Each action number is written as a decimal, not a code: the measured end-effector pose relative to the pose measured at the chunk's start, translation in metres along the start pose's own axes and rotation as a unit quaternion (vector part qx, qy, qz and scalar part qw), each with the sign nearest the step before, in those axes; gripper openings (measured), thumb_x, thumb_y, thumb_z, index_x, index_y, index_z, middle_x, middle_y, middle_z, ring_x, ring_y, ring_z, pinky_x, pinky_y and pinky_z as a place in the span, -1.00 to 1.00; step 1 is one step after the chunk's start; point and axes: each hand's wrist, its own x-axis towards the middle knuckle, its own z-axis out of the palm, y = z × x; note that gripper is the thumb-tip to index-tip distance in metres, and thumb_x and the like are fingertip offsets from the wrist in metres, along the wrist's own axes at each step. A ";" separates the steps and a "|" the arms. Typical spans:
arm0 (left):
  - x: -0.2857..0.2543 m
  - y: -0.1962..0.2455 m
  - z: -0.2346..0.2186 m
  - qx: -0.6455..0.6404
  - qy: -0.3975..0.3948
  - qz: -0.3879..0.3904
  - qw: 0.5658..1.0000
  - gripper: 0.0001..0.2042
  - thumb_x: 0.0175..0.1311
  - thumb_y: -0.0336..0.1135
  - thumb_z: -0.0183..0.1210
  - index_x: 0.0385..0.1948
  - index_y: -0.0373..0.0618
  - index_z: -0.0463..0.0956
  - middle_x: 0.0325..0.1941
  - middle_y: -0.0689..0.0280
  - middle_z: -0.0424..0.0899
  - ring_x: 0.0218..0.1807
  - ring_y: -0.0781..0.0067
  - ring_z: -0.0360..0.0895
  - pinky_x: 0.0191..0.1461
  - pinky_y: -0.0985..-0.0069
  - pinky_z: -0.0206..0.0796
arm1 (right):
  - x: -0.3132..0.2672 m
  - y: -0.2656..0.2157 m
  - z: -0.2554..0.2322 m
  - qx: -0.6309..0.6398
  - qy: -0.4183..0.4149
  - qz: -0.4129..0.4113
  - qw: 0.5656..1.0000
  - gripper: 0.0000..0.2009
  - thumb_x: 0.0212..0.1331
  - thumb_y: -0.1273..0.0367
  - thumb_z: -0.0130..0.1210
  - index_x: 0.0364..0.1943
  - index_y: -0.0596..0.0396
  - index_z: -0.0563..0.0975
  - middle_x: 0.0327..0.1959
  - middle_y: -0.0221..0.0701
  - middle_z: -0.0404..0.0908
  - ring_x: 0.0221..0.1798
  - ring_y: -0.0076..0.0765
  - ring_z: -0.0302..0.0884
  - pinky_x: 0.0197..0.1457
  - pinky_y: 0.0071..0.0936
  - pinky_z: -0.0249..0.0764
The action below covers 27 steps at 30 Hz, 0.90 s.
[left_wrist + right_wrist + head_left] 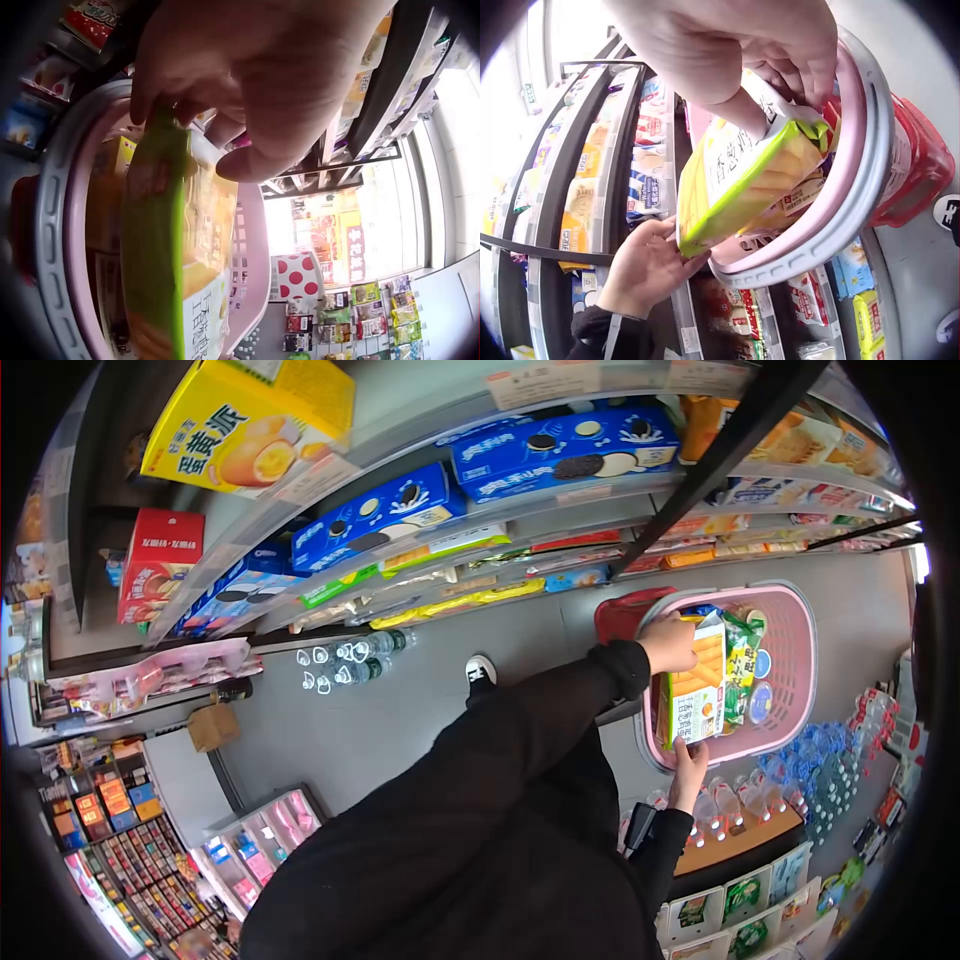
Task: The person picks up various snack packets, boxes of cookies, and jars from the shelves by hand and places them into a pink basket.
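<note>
A yellow-green biscuit package [698, 682] with white lettering panels is held at the pink basket [808, 660]. My left hand [668, 644] grips its biscuit-picture end; in the left wrist view the thumb and curled fingers of the left hand [262, 75] pinch that end of the package [210, 225]. At the lettered end my right hand [688, 774] holds on; in the right wrist view the thumb of the right hand [742, 60] lies on the front of the package [746, 161]. Green bags [742, 660] and blue-lidded tubs [761, 702] lie in the basket beside it.
Shelves with blue biscuit boxes [565, 452] and a yellow box [250, 425] line one side. A red basket [625, 615] is beside the pink one. Bottles [360, 658] stand on the floor, with more bottles [735, 802] and display racks [742, 897] beyond my right arm.
</note>
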 end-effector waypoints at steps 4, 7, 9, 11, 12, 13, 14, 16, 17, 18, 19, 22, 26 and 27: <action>-0.005 0.007 0.008 0.083 0.040 -0.008 0.996 -0.71 -0.19 -0.33 0.09 -0.39 -0.33 0.49 -0.23 -0.07 0.45 -0.11 0.03 0.41 -0.04 0.33 0.27 | 0.011 -0.006 -0.011 -0.094 -0.048 -0.005 0.994 -0.77 0.04 0.47 0.03 -0.22 0.31 0.37 -0.27 -0.33 0.48 -0.24 -0.51 0.39 -0.13 -0.57 0.29; -0.006 0.004 0.018 0.112 0.040 0.010 0.993 -0.68 -0.20 -0.34 0.07 -0.36 -0.34 0.47 -0.20 -0.08 0.43 -0.09 0.05 0.39 0.04 0.32 0.20 | 0.012 -0.026 -0.014 -0.193 -0.062 -0.024 0.979 -0.76 0.00 0.42 0.05 -0.29 0.33 0.42 -0.35 -0.27 0.51 -0.33 -0.47 0.42 -0.21 -0.54 0.32; -0.014 0.002 0.013 0.113 0.044 0.011 0.993 -0.60 -0.19 -0.32 0.07 -0.24 -0.37 0.40 -0.15 -0.07 0.40 -0.05 0.06 0.35 0.08 0.31 0.14 | 0.001 -0.057 -0.007 -0.504 -0.063 -0.030 0.861 -0.73 -0.05 0.36 0.07 -0.31 0.31 0.44 -0.38 -0.15 0.52 -0.35 -0.28 0.47 -0.24 -0.45 0.35; -0.030 0.001 -0.001 0.047 0.071 0.046 0.995 -0.54 -0.20 -0.31 0.08 -0.17 -0.38 0.33 -0.09 -0.04 0.36 -0.02 0.06 0.33 0.09 0.30 0.13 | 0.001 -0.058 -0.011 -0.552 -0.040 -0.092 0.828 -0.69 -0.09 0.31 0.08 -0.30 0.30 0.45 -0.38 -0.07 0.51 -0.31 -0.10 0.48 -0.24 -0.36 0.37; -0.048 0.008 -0.028 0.026 0.036 0.070 0.997 -0.51 -0.18 -0.30 0.08 -0.13 -0.36 0.29 -0.04 -0.03 0.32 -0.01 0.04 0.31 0.10 0.30 0.11 | -0.006 -0.069 -0.004 -0.552 -0.015 -0.125 0.824 -0.69 -0.07 0.32 0.07 -0.28 0.29 0.45 -0.34 -0.07 0.51 -0.29 -0.07 0.48 -0.23 -0.34 0.37; -0.061 0.002 -0.041 -0.010 0.043 0.086 0.995 -0.56 -0.13 -0.30 0.06 -0.14 -0.32 0.32 -0.10 -0.02 0.37 -0.04 0.04 0.34 0.08 0.29 0.15 | -0.014 -0.083 0.006 -0.550 0.010 -0.158 0.820 -0.69 -0.06 0.32 0.06 -0.26 0.28 0.45 -0.31 -0.07 0.51 -0.26 -0.04 0.47 -0.22 -0.32 0.37; -0.079 0.001 -0.066 -0.039 -0.004 0.104 0.994 -0.57 -0.10 -0.29 0.05 -0.13 -0.31 0.33 -0.12 -0.03 0.39 -0.06 0.05 0.35 0.06 0.30 0.17 | -0.034 -0.107 0.030 -0.517 0.006 -0.179 0.837 -0.68 -0.04 0.33 0.05 -0.22 0.29 0.43 -0.28 -0.07 0.50 -0.23 -0.03 0.47 -0.17 -0.32 0.37; -0.126 -0.014 -0.117 -0.076 -0.050 0.128 0.988 -0.59 -0.02 -0.26 0.04 -0.11 -0.28 0.33 -0.14 -0.03 0.42 -0.07 0.07 0.38 0.02 0.32 0.22 | -0.051 -0.125 0.067 -0.470 -0.022 -0.247 0.847 -0.67 -0.03 0.35 0.05 -0.18 0.28 0.42 -0.27 -0.07 0.50 -0.20 -0.05 0.47 -0.14 -0.33 0.36; -0.152 -0.028 -0.136 -0.086 -0.049 0.133 0.986 -0.59 0.02 -0.24 0.03 -0.09 -0.27 0.33 -0.13 -0.03 0.43 -0.07 0.08 0.40 0.00 0.34 0.25 | -0.064 -0.137 0.095 -0.460 -0.056 -0.274 0.843 -0.67 -0.03 0.36 0.05 -0.17 0.27 0.41 -0.28 -0.09 0.50 -0.17 -0.08 0.46 -0.11 -0.34 0.35; -0.179 -0.051 -0.148 -0.094 -0.027 0.119 0.988 -0.57 0.08 -0.17 0.03 -0.06 -0.27 0.32 -0.07 0.00 0.41 -0.04 0.15 0.39 0.00 0.39 0.25 | -0.079 -0.151 0.125 -0.420 -0.131 -0.301 0.846 -0.65 -0.04 0.37 0.06 -0.15 0.25 0.40 -0.24 -0.10 0.49 -0.14 -0.10 0.45 -0.09 -0.35 0.34; -0.210 -0.067 -0.170 -0.082 -0.022 0.095 0.992 -0.56 0.12 -0.13 0.02 -0.04 -0.27 0.31 -0.06 0.04 0.42 -0.04 0.21 0.40 -0.01 0.43 0.26 | -0.088 -0.150 0.151 -0.398 -0.172 -0.330 0.838 -0.65 -0.04 0.37 0.06 -0.13 0.23 0.40 -0.19 -0.11 0.47 -0.11 -0.08 0.43 -0.07 -0.37 0.33; -0.276 -0.155 -0.206 -0.077 0.032 -0.020 0.996 -0.57 0.10 -0.15 0.08 -0.04 -0.21 0.32 -0.07 0.12 0.45 -0.05 0.31 0.42 -0.03 0.44 0.28 | -0.117 -0.166 0.236 -0.421 -0.348 -0.376 0.749 -0.64 -0.11 0.43 0.07 -0.15 0.24 0.38 -0.17 -0.09 0.43 -0.07 -0.03 0.35 -0.02 -0.34 0.30; -0.346 -0.230 -0.247 -0.085 0.183 -0.137 0.970 -0.58 0.07 -0.26 0.07 -0.02 -0.23 0.30 -0.14 0.14 0.49 -0.11 0.37 0.44 -0.06 0.46 0.28 | -0.133 -0.140 0.344 -0.352 -0.386 -0.517 0.678 -0.60 -0.10 0.49 0.00 -0.06 0.20 0.32 0.00 -0.13 0.32 0.06 -0.01 0.25 0.07 -0.31 0.24; -0.359 -0.241 -0.253 -0.065 0.305 -0.166 0.936 -0.57 0.02 -0.30 0.06 -0.03 -0.27 0.30 -0.12 0.06 0.46 -0.12 0.24 0.43 -0.07 0.42 0.27 | -0.133 -0.133 0.367 -0.352 -0.389 -0.515 0.678 -0.60 -0.10 0.49 0.00 -0.06 0.20 0.32 0.00 -0.13 0.32 0.06 -0.01 0.25 0.07 -0.31 0.24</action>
